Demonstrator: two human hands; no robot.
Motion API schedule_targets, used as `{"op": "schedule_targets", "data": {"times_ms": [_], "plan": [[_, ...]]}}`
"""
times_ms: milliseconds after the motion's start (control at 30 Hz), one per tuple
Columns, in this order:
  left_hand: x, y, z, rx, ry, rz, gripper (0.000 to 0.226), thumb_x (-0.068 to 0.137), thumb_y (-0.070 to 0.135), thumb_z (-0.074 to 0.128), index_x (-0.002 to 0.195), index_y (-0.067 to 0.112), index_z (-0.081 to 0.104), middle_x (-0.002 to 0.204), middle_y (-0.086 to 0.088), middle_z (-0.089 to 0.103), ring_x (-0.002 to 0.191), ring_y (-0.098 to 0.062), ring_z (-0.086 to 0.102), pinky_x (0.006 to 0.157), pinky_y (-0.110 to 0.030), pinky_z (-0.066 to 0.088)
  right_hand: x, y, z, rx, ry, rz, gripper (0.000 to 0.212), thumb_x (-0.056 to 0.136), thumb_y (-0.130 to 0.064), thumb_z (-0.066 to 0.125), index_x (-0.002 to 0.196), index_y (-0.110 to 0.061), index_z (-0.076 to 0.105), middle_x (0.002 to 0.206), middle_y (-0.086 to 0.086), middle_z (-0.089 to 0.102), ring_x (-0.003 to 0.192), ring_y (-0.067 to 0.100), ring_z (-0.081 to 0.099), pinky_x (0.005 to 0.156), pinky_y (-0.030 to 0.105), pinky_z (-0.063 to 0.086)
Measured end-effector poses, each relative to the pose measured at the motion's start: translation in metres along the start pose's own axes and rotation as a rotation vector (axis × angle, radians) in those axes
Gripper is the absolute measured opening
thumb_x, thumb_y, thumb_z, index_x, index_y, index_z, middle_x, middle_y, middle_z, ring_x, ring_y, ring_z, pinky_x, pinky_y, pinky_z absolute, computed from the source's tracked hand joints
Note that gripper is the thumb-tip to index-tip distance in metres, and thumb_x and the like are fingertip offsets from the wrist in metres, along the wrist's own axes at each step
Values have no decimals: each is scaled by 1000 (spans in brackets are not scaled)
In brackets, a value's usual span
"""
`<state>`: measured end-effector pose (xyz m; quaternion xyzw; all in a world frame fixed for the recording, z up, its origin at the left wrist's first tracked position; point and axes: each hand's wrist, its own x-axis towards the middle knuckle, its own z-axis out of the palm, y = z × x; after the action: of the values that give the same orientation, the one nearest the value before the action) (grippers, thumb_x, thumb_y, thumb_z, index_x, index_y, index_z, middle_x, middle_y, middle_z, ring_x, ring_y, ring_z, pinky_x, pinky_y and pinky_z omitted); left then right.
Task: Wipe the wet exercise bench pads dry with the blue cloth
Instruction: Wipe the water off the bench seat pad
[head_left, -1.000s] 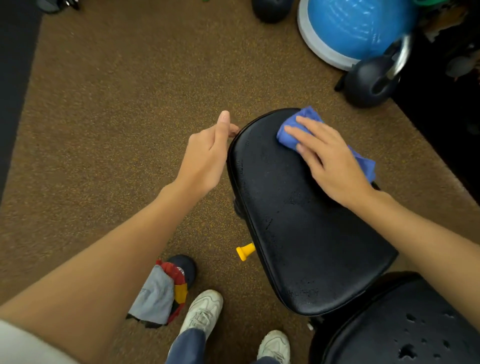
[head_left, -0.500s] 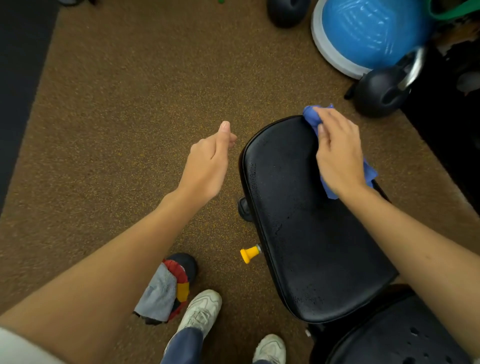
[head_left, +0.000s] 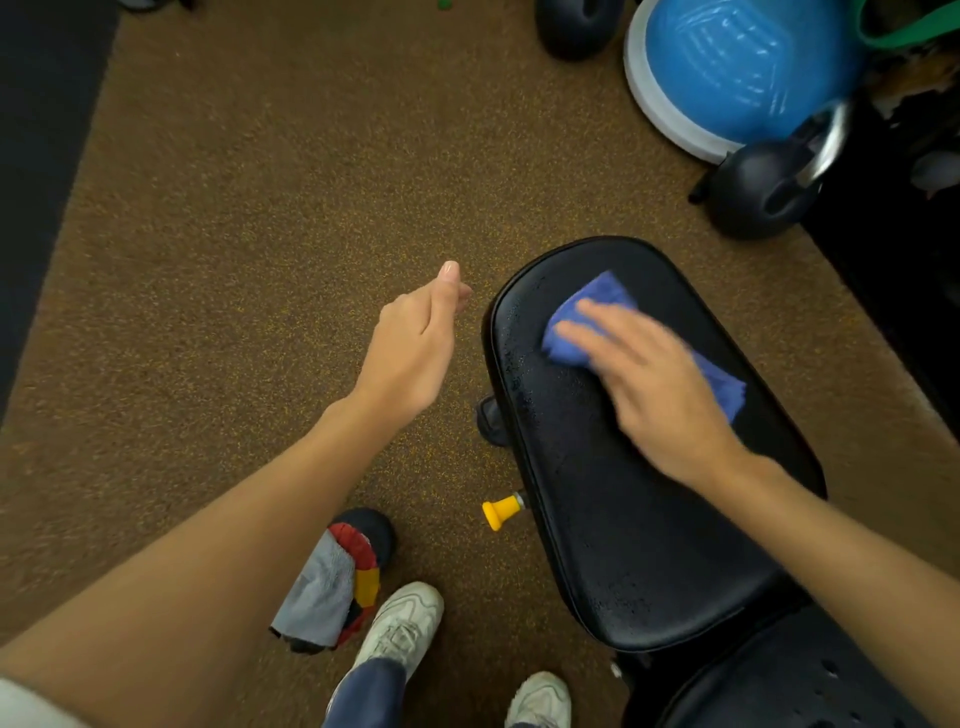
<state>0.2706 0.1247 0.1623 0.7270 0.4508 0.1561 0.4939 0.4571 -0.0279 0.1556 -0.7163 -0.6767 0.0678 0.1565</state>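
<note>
Cloth (head_left: 597, 317) lies on far end of bench pad (head_left: 649, 519), under right hand (head_left: 660, 384). Left hand (head_left: 415, 353) left of pad, apart from it. Knob (head_left: 500, 512) projects from pad's left side. Kettlebell (head_left: 763, 187) behind pad; second pad (head_left: 789, 680) nearer.

The black bench pad (head_left: 623, 519) carries the blue cloth (head_left: 592, 317); a kettlebell (head_left: 753, 192) sits on the floor (head_left: 260, 234).

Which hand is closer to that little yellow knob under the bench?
Left. The left hand hangs above the yellow knob; the right hand is farther, on the blue cloth.
</note>
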Motion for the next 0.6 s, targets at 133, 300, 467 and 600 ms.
{"op": "schedule_targets", "data": {"times_ms": [133, 300, 467, 600], "plan": [[-2, 7, 1, 18, -31, 69, 46, 103, 41, 27, 120, 15, 61, 114, 0, 64, 109, -11, 56, 99, -34, 42, 14, 20, -4, 41, 263, 550, 40, 100, -17, 38, 139, -17, 47, 146, 4, 44, 132, 23, 37, 113, 28, 20], [0, 17, 11, 65, -84, 126, 37, 102, 34, 35, 126, 19, 59, 125, 6, 59, 118, -8, 50, 101, -29, 36, 18, -28, 16, -17, 286, 483, 42, 97, -10, 39, 137, -15, 51, 144, 7, 47, 128, 29, 42, 110, 40, 29], [2, 22, 17, 99, -16, 109, 41, 103, 32, 36, 97, 2, 64, 94, -9, 66, 91, -21, 57, 86, -41, 39, -34, -59, 19, -28, -114, -144, 55, 87, -2, 43, 137, -21, 50, 146, 0, 44, 132, 24, 38, 107, 38, 31], [0, 23, 16, 133, -43, 112, 43, 103, 35, 34, 94, 4, 63, 91, -7, 63, 89, -20, 55, 85, -39, 40, -54, -19, -2, -47, -215, -228, 56, 87, -1, 43, 138, -23, 49, 147, -3, 43, 135, 23, 39, 111, 40, 31]]}}
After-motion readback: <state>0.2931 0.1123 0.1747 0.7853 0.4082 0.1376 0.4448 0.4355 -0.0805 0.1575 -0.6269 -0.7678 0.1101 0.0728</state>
